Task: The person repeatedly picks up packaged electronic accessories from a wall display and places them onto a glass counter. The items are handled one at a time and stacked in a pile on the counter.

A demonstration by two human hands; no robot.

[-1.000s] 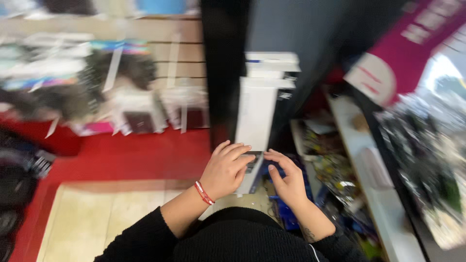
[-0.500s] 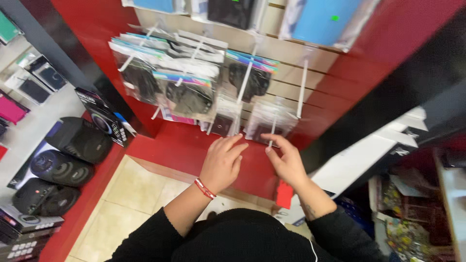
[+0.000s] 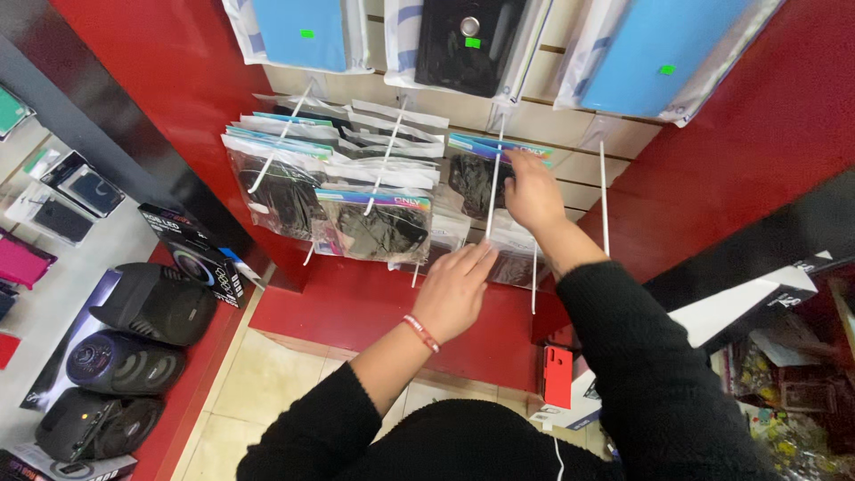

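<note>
Restocking clear packet (image 3: 512,240) on white peg (image 3: 492,191).
Right hand (image 3: 533,191) pinches its header; left hand (image 3: 454,289), fingers flat, supports below. We'd align the hole first.

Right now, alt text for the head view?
Two hands work at clear hanging packets on white pegs of a red display wall: the right hand grips a packet high on a peg, the left hand touches packets lower down. Black speakers sit on the left.

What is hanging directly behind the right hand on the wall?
The right hand reaches up against clear hanging packets holding dark items on a white peg. The hand covers part of them, so its grip cannot be seen.
</note>
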